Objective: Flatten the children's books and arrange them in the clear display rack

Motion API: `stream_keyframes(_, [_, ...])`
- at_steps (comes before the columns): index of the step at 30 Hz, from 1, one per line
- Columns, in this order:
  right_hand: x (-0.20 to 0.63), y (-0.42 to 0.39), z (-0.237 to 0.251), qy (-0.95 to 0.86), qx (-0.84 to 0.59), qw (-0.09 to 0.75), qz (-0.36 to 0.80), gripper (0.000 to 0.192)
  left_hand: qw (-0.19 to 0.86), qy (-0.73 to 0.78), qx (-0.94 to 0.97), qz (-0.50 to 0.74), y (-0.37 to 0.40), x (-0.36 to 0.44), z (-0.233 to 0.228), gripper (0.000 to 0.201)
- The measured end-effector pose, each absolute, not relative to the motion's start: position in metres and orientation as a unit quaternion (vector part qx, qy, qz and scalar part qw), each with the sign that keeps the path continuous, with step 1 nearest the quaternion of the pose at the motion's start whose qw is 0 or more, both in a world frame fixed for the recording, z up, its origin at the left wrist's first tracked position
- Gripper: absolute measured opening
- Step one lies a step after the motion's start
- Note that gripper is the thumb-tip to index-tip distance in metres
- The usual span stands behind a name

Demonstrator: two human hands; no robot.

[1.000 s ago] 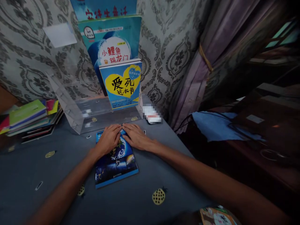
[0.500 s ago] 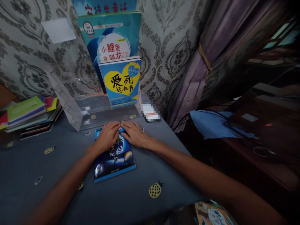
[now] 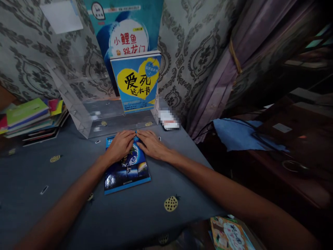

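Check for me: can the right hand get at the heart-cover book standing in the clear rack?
Probably yes. The right hand lies flat on the space book, right in front of the clear rack. The heart-cover book stands just behind it, with nothing between them.

Head view, downward over table [image 3: 39, 166]

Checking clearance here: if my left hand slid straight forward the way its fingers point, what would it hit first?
Probably the front lip of the clear acrylic book stand, just beyond the left hand lying on the space book; depth is uncertain.
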State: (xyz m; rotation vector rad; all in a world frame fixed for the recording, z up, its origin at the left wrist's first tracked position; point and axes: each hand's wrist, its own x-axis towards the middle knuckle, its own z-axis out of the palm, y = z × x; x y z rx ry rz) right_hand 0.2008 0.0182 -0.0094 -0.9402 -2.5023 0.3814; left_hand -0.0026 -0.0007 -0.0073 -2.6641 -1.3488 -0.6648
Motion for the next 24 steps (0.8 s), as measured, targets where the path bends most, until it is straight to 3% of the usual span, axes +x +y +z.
stream_keyframes(24, [0.211, -0.001, -0.002, -0.916, -0.325, 0.192, 0.138, 0.044, 0.009, -0.407, -0.884, -0.23, -0.005, -0.002, 0.001, 0.033])
